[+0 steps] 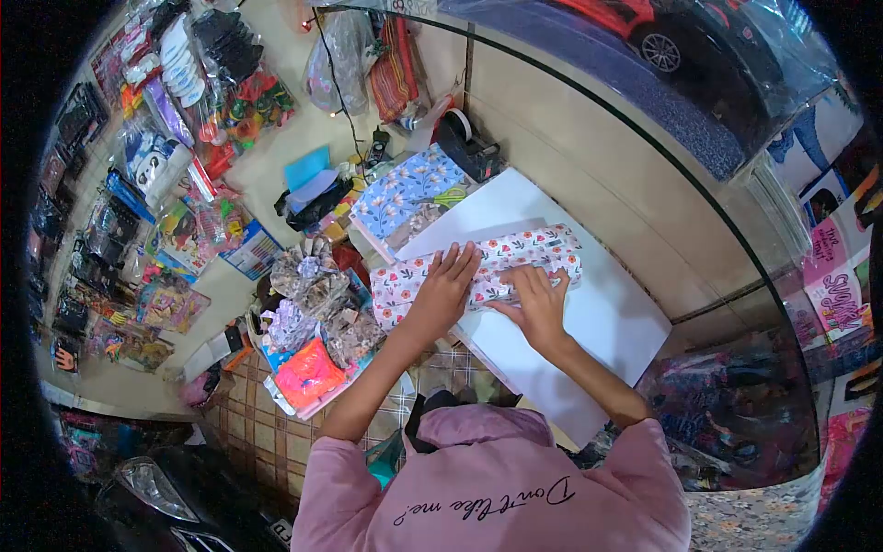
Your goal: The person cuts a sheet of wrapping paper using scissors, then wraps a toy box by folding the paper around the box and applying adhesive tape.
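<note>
A long package in white floral gift wrap (391, 293) lies on a white tabletop (607, 317). My left hand (446, 285) rests flat on its left half, fingers stretched out. Over the right half, my right hand (535, 302) has bent fingers and a thumb set apart, touching the paper near a lengthwise fold. Whether it presses or pinches a paper edge is hard to see. Behind the package are a blue floral box or sheet (405, 189) and green-handled scissors (451, 196).
A black tape dispenser (478, 152) stands at the table's back corner. Left of the table sits a pile of ribbon bows (308, 285) and an orange-pink packet (310, 375). A curved glass edge (644, 138) rises at the right. Packaged goods hang on the left wall.
</note>
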The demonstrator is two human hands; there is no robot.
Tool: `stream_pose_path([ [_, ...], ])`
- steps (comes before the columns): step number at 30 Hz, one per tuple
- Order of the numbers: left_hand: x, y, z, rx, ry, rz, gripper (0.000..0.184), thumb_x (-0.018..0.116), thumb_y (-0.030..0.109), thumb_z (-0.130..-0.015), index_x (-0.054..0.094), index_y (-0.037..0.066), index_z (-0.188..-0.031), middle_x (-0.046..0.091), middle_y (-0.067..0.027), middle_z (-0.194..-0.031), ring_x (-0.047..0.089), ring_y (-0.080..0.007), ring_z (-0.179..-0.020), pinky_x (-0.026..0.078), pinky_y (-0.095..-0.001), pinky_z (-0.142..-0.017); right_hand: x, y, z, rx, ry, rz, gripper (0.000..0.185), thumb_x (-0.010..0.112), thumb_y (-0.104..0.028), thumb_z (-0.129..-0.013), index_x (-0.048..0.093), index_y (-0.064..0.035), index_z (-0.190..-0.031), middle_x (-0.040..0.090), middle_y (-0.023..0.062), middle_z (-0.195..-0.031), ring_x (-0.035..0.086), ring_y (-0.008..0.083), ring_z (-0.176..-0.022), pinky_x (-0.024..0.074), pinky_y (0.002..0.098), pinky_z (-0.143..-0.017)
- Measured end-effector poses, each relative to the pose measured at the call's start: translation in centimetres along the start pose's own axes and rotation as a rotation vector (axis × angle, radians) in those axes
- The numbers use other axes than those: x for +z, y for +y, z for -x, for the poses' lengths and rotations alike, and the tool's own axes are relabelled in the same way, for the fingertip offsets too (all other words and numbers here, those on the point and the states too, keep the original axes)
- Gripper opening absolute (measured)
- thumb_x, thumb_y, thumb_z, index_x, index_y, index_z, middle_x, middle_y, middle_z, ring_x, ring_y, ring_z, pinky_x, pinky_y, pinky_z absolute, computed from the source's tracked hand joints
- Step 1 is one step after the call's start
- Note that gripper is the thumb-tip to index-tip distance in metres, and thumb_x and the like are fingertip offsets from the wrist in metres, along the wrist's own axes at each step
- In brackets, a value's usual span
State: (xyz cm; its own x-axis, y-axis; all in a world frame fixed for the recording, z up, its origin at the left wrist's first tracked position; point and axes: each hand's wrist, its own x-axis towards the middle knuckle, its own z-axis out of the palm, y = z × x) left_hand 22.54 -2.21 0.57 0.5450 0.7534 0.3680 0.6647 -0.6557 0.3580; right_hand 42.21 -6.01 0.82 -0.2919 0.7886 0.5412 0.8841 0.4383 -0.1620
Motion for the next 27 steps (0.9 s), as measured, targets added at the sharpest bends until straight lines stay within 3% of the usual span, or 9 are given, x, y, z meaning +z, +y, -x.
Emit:
stream_pose_path([
  [4, -0.1, 0.0, 0.3, 0.046, 0.000, -0.002, 0.051, 0.053, 0.009, -0.090, 0.039, 0.001, -0.138, 0.037, -0.0168, -0.145, 0.034, -0.0424, -0.132, 0.025, -0.0549, -0.110, 0.0, 0.1, -0.1, 0.021, 0.072, -0.062, 0.055, 0.075, -0.038, -0.068, 0.057, -0.0128, -0.114, 0.053, 0.0049, -0.111, 0.052, 0.0210, -0.097, 0.0306, 0.0462, -0.090],
  [7, -0.1, -0.8, 0.6, 0.106, -0.010, -0.021, 0.047, 0.052, 0.013, -0.092, 0.042, 0.000, -0.136, 0.039, -0.0160, -0.144, 0.035, -0.0430, -0.132, 0.026, -0.0570, -0.108, -1.1, -0.3, -1.2, -0.093, 0.122, -0.137, 0.063, 0.075, -0.033, -0.069, 0.054, -0.0139, -0.125, 0.051, 0.0079, -0.126, 0.052, 0.0215, -0.109, 0.0340, 0.0463, -0.095],
  [10, -0.2, -1.1, 0.8, 0.151, -0.001, -0.058, 0.048, 0.053, 0.015, -0.091, 0.043, 0.001, -0.136, 0.040, -0.0154, -0.144, 0.035, -0.0424, -0.131, 0.026, -0.0568, -0.108, -0.2, 0.5, -1.2, -0.187, -0.002, -0.178, 0.066, 0.074, -0.031, -0.072, 0.051, -0.0168, -0.132, 0.048, 0.0095, -0.136, 0.048, 0.0231, -0.123, 0.0363, 0.0451, -0.101],
  [18, -0.2, 1.2, 1.9, 0.108, 0.058, -0.182, 0.060, 0.063, 0.021, -0.084, 0.042, 0.002, -0.137, 0.041, -0.0177, -0.142, 0.041, -0.0333, -0.130, 0.031, -0.0473, -0.108, 1.2, 1.9, -0.5, -0.250, -0.037, -0.117, 0.057, 0.071, -0.032, -0.076, 0.055, -0.0180, -0.129, 0.055, 0.0070, -0.131, 0.050, 0.0235, -0.123, 0.0373, 0.0445, -0.103],
  [27, 0.9, 1.4, 2.7, 0.034, 0.169, -0.135, 0.063, 0.070, 0.019, -0.077, 0.047, 0.009, -0.135, 0.045, -0.0112, -0.141, 0.046, -0.0303, -0.127, 0.034, -0.0478, -0.107, 1.0, 1.3, -0.3, -0.247, -0.051, -0.105, 0.056, 0.069, -0.030, -0.080, 0.053, -0.0146, -0.131, 0.049, 0.0062, -0.137, 0.043, 0.0252, -0.128, 0.0332, 0.0448, -0.106],
])
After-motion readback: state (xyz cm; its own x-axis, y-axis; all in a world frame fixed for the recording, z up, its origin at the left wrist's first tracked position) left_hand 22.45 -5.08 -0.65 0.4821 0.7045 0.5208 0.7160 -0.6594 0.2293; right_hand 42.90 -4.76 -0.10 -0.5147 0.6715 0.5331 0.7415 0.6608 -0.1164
